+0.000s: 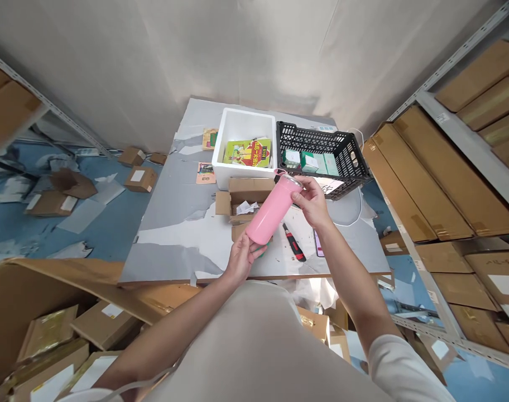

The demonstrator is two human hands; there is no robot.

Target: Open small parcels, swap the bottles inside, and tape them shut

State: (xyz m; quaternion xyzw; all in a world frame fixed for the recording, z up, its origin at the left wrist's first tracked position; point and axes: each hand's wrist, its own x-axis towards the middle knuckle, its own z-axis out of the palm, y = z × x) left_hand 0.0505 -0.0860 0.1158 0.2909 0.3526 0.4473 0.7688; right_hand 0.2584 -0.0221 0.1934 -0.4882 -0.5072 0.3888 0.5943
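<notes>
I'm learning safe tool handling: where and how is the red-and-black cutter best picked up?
The cutter is likely best gripped across its wider end, from above and the near side of the table: it lies flat and aslant, that end nearest, the slimmer one pointing away.

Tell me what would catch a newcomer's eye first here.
The bright pink bottle stands out first, tilted between the left hand at its base and the right hand near its top. Behind it, a white box holds colourful printed items, beside a black crate with green-and-white boxes.

Pink bottle [271, 211] in both hands [239, 259] [314, 205]
</notes>
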